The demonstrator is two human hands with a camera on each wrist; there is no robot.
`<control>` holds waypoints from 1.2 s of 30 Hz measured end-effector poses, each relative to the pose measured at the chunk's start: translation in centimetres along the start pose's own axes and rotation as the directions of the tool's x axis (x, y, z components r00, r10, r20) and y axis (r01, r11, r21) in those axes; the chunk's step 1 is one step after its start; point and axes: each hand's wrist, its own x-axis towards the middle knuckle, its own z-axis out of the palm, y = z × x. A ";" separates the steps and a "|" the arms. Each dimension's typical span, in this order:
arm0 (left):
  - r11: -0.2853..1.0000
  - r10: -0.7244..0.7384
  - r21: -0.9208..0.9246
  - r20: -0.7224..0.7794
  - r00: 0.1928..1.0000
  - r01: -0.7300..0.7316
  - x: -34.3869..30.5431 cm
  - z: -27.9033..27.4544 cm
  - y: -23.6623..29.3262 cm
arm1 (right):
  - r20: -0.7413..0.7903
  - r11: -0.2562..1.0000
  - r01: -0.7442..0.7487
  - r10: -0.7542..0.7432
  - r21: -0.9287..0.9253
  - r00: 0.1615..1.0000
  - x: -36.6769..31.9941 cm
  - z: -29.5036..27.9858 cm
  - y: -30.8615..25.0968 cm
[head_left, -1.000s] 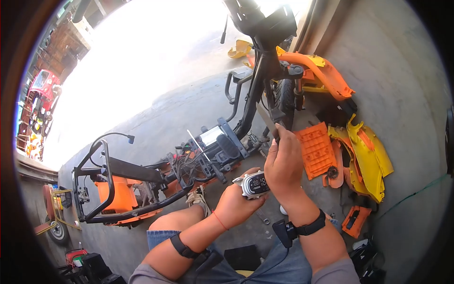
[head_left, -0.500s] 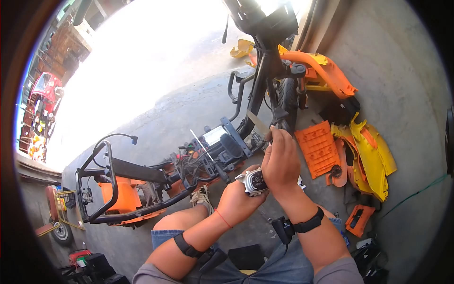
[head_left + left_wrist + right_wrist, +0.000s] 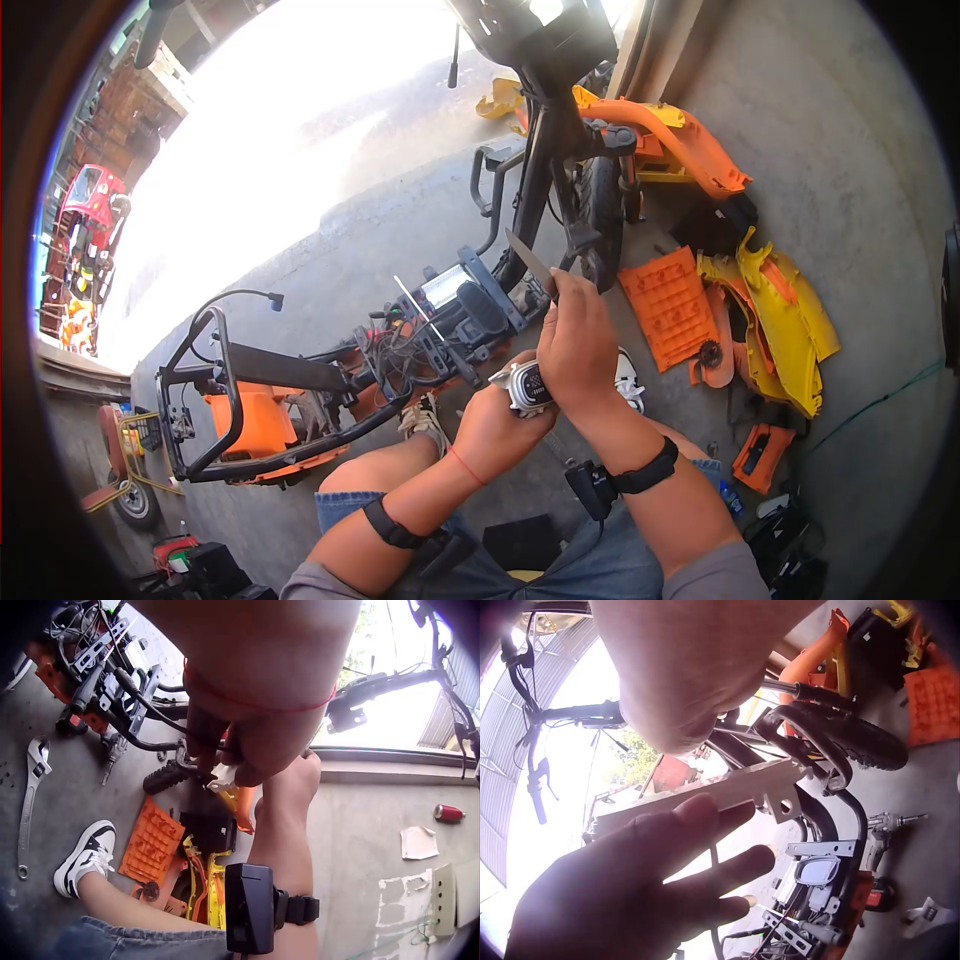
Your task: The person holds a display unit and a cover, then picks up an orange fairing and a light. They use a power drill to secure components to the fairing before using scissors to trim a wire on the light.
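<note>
The display (image 3: 528, 388), a small white housing with a dark face and pale marks, sits in the left hand (image 3: 492, 432) in the near middle of the scene, raised above the floor and between the person's forearms. The left hand has its fingers bent about the housing, with several of them lying along its underside in the right wrist view, so the grip looks settled rather than tight. Just right of it, the right hand (image 3: 582, 350) pinches a knife (image 3: 530, 262) between thumb and fingers; the blade points far and left, clear of the display, while the handle is mostly covered. Whether that hand's heel touches the housing, I cannot tell. The display should be light and stiff, probably hard plastic, with a smooth face that could slip or scratch under a damp fingertip. The thin lug (image 3: 778, 814) with a hole at its edge looks the likeliest part to snap, so the hold is best kept on the side walls, off both face and lug. The knife seems stiff and fairly thin, and is best held by the handle, with the left fingers out of the blade's line. Farther off and left stands the bare scooter frame (image 3: 285, 368); right of the hands, an orange panel (image 3: 665, 308) and a yellow panel (image 3: 785, 325) lie on the floor.
</note>
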 end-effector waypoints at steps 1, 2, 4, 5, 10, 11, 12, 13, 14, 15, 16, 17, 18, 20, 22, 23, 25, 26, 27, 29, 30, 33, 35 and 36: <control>0.999 -0.017 -0.050 0.000 1.000 0.017 0.1 0.0 -0.3 | 0.023 0.999 -0.023 0.022 0.037 0.999 -0.1 0.2 0.2; 0.994 -0.034 -0.100 0.001 0.999 0.034 0.2 0.0 -0.5 | 0.022 0.999 -0.028 0.027 0.037 0.999 -0.1 0.4 0.7; 0.992 -0.029 -0.120 -0.020 0.999 0.027 0.2 -0.1 -0.3 | 0.003 0.992 -0.011 0.011 -0.129 1.000 0.2 1.0 2.0; 0.990 -0.026 -0.142 -0.047 0.999 0.019 0.1 -0.2 -0.2 | 0.000 0.992 -0.012 0.012 -0.123 1.000 0.2 1.1 2.7; 0.995 0.039 -0.088 -0.062 0.997 -0.045 0.4 -0.5 0.2 | 0.161 0.933 -0.228 0.279 -0.280 0.947 0.2 0.4 5.8; 0.990 0.029 -0.134 -0.071 0.997 -0.038 0.4 -0.4 0.2 | 0.071 0.938 -0.241 0.266 -0.251 0.961 0.2 0.5 5.8; 0.990 0.032 -0.136 -0.067 0.997 -0.041 0.5 -0.3 0.0 | 0.067 0.936 -0.243 0.267 -0.255 0.961 0.2 0.3 5.8; 0.991 0.020 -0.130 -0.077 0.997 -0.030 0.5 -0.2 -0.6 | 0.033 0.963 -0.202 0.211 -0.181 0.977 0.6 -0.6 4.9; 0.992 0.008 -0.123 -0.089 0.996 -0.019 0.5 -0.1 -0.9 | -0.004 0.983 -0.154 0.154 -0.105 0.988 0.9 -1.1 4.1; 0.992 0.006 -0.127 -0.093 0.996 -0.018 0.4 0.0 -0.8 | 0.001 0.983 -0.150 0.150 -0.106 0.989 0.9 -1.3 3.4; 0.997 0.025 -0.069 -0.083 0.996 -0.031 0.4 0.0 -0.5 | 0.019 0.988 -0.155 0.155 -0.028 0.988 0.7 -1.3 2.6; 0.999 0.043 -0.010 -0.070 0.997 -0.044 0.4 0.1 -0.2 | 0.036 0.986 -0.162 0.160 0.050 0.986 0.5 -1.1 2.0; 0.999 0.039 -0.009 -0.074 0.996 -0.040 0.5 0.1 0.1 | 0.041 0.986 -0.161 0.159 0.053 0.986 0.2 -0.7 1.6; 0.999 0.014 0.044 -0.005 1.000 -0.014 0.6 0.3 0.4 | 0.115 0.966 -0.202 0.185 0.160 0.976 -0.2 0.1 1.1; 1.000 -0.001 0.020 -0.047 0.999 0.002 0.6 0.4 0.2 | 0.106 0.966 -0.202 0.187 0.162 0.977 -0.2 0.5 1.3; 0.998 0.004 -0.059 -0.059 0.998 -0.008 0.6 0.3 0.1 | 0.087 0.976 -0.183 0.174 0.116 0.981 -0.1 0.6 1.8; 0.990 0.012 -0.136 -0.075 0.997 -0.022 0.9 0.1 -0.1 | 0.049 0.989 -0.143 0.142 0.029 0.989 0.0 0.8 3.3; 0.986 0.031 -0.160 -0.072 0.997 -0.042 0.9 0.0 -0.4 | 0.048 0.989 -0.143 0.141 0.032 0.989 0.1 0.7 4.1; 0.981 0.049 -0.183 -0.072 0.996 -0.062 0.9 -0.2 -0.6 | 0.074 0.988 -0.153 0.153 -0.016 0.985 0.2 0.6 4.9; 0.978 0.061 -0.198 -0.058 0.996 -0.071 1.0 -0.7 -0.2 | 0.066 0.982 -0.169 0.174 -0.079 0.982 0.6 0.0 5.9; 0.972 0.073 -0.220 -0.041 0.997 -0.080 1.1 -0.8 0.0 | 0.064 0.983 -0.168 0.173 -0.079 0.983 0.9 -0.2 6.0; 0.982 -0.006 -0.186 -0.059 0.998 -0.005 1.1 -0.7 0.4 | -0.045 0.986 -0.165 0.164 -0.027 0.986 1.5 -1.1 5.7; 0.980 -0.009 -0.198 -0.051 0.999 -0.002 1.0 -0.2 0.2 | -0.010 0.992 -0.126 0.126 0.021 0.992 1.3 -1.5 3.6; 0.979 -0.006 -0.203 -0.040 0.999 -0.002 1.0 0.0 0.2 | 0.016 0.993 -0.090 0.089 0.072 0.996 1.0 -1.4 2.6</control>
